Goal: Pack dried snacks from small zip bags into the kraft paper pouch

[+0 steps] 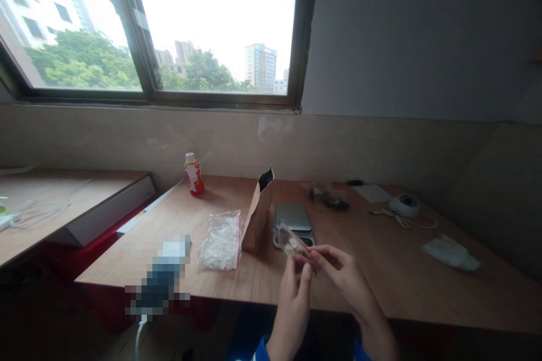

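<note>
**Two hands pinch a small packet above the scale**

The left hand [293, 307] and the right hand [344, 277] are both closed on the clear packet [293, 241], held by the fingers from two sides. It is tilted, just above the front edge of the flat metal scale [290, 217], and pale pieces lie inside it, at its lower end. I cannot tell if the packet is open. If it is, a steeper tilt could let the pieces fall out. A slip of the fingers on the smooth plastic could also drop it on the scale or on the desk [381, 276], and a hard knock might disturb the scale.

Left of the scale, the brown paper bag [257, 217] stands with its top open and a dark lining showing, but I cannot see what is in it. It could tip over if an elbow touches it. Beside it lies a crumpled plastic bag [220, 241], and its content is hard to tell. Behind the scale, a second clear bag [328, 196] holds dark pieces. Far back on the left stands a capped red-and-white bottle [193, 175].
</note>
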`<move>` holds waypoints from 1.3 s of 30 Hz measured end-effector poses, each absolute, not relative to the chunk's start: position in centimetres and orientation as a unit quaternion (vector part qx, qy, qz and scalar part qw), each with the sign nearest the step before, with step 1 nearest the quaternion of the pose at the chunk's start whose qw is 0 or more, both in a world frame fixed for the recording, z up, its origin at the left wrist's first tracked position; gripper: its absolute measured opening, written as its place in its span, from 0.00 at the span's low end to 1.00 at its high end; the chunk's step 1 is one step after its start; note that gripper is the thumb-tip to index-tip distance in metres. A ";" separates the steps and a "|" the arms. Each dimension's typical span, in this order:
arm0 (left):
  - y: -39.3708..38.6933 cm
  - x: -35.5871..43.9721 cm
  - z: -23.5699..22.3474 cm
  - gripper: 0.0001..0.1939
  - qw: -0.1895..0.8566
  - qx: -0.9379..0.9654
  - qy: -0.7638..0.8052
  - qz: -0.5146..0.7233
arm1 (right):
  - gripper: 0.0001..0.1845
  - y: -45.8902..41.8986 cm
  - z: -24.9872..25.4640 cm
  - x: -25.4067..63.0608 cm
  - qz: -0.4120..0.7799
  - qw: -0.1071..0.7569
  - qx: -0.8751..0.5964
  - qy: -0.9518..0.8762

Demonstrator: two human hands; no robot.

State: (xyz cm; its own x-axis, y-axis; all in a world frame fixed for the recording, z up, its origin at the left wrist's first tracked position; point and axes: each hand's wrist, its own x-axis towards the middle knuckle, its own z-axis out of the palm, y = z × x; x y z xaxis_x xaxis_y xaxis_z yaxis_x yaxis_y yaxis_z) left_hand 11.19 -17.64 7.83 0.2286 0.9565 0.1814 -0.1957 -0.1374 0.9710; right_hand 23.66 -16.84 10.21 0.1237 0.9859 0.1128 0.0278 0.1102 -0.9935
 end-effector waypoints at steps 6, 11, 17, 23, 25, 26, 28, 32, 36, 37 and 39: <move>-17.4 10.7 8.1 0.18 0.494 0.542 0.412 0.541 | 0.18 -17.4 10.6 21.7 0.384 0.550 -0.516 -0.533; -17.5 10.1 8.3 0.18 0.458 0.564 0.426 0.539 | 0.18 -17.8 10.5 20.8 0.341 0.533 -0.535 -0.560; -17.2 9.0 8.3 0.17 0.428 0.633 0.414 0.494 | 0.21 -17.7 10.0 20.8 0.412 0.567 -0.512 -0.497; -16.8 9.2 7.9 0.18 0.394 0.643 0.476 0.453 | 0.22 -17.6 9.8 20.3 0.295 0.556 -0.570 -0.528; -16.6 9.2 7.8 0.18 0.378 0.644 0.495 0.445 | 0.21 -17.3 9.5 19.9 0.254 0.556 -0.577 -0.542; -16.6 9.1 7.8 0.17 0.371 0.646 0.499 0.443 | 0.21 -17.1 9.2 19.8 0.229 0.560 -0.581 -0.544; -16.6 8.7 7.8 0.15 0.353 0.653 0.499 0.448 | 0.21 -16.6 8.4 20.0 0.163 0.580 -0.597 -0.530; -17.1 7.9 8.2 0.15 0.351 0.673 0.474 0.447 | 0.23 -15.9 6.7 22.2 0.077 0.624 -0.639 -0.443; -17.1 7.1 8.5 0.19 0.411 0.694 0.410 0.426 | 0.27 -16.2 6.5 24.6 0.112 0.646 -0.649 -0.386; -16.9 6.9 8.3 0.21 0.431 0.689 0.390 0.434 | 0.27 -16.4 6.8 24.8 0.130 0.653 -0.641 -0.381; -16.2 6.9 7.5 0.25 0.478 0.647 0.359 0.472 | 0.27 -16.9 7.6 24.6 0.168 0.673 -0.615 -0.375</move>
